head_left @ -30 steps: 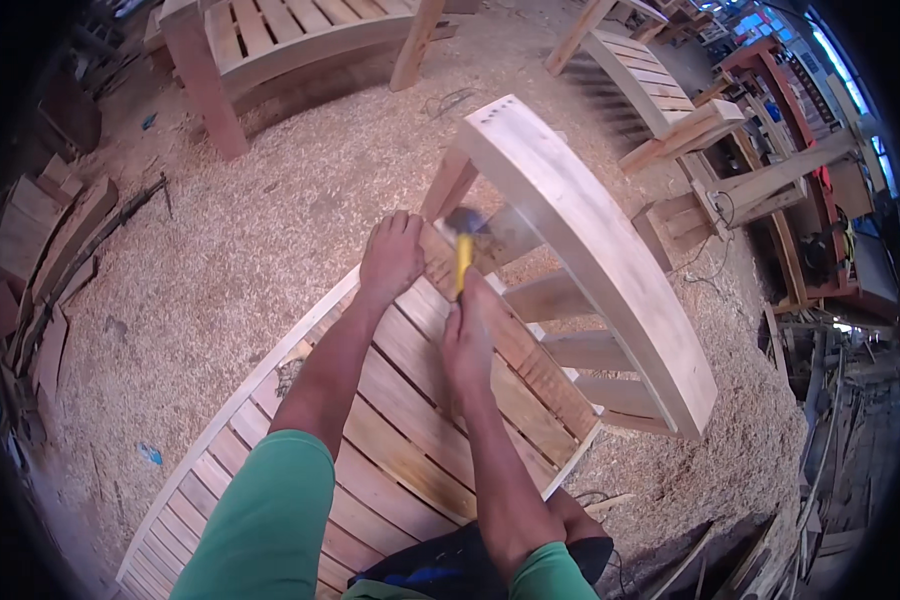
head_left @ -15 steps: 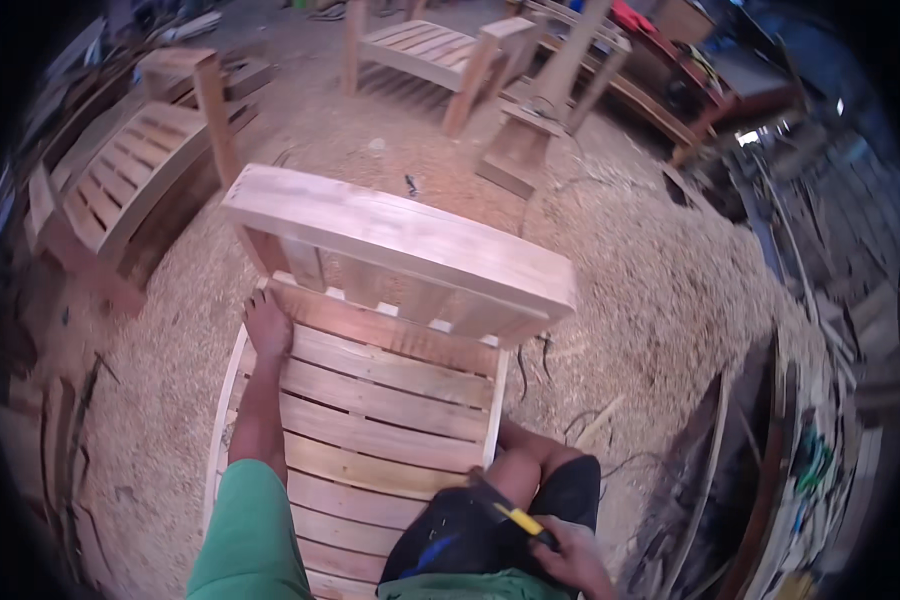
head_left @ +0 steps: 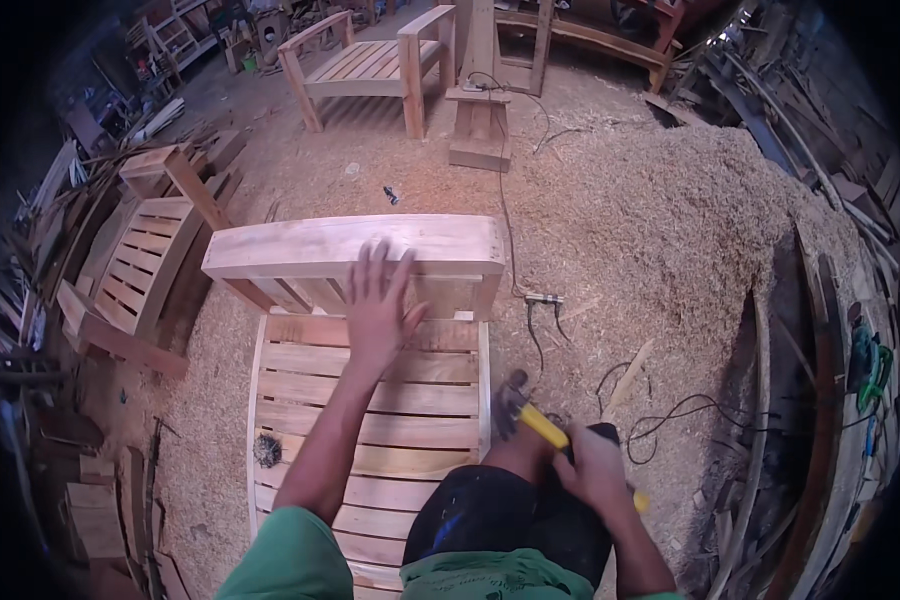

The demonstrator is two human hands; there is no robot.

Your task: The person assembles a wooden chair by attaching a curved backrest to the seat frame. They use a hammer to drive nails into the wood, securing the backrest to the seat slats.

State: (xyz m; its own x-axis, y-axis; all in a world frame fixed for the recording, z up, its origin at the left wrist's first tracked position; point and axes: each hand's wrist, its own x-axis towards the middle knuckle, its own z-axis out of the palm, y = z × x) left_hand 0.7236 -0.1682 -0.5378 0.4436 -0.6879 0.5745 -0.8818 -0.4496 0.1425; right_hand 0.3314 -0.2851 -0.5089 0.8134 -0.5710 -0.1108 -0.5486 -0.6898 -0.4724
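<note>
My left hand (head_left: 378,310) is open, fingers spread, reaching to the front face of the thick wooden top rail (head_left: 300,240). Whether the fingertips press on the wood I cannot tell. The rail caps a row of short upright slats at one end of a slatted wooden seat (head_left: 410,400). In my right hand (head_left: 592,462) is a hammer (head_left: 542,424) with a yellow and black handle; its dark head points up and left, above my knee. A dark bristly round clump (head_left: 267,450) lies on the seat's left side.
Another slatted wooden frame (head_left: 150,250) is at the left, and a wooden armchair (head_left: 370,65) stands at the back. Sawdust heaps (head_left: 670,210) spread on the right beside stacked timber. A black cable (head_left: 670,415) runs over the floor; a wooden pedestal (head_left: 480,130) stands behind the rail.
My left hand has moved from the seat's left corner rightward to the top rail. The hammer in my right hand has risen. The whole view has shifted, showing more floor behind.
</note>
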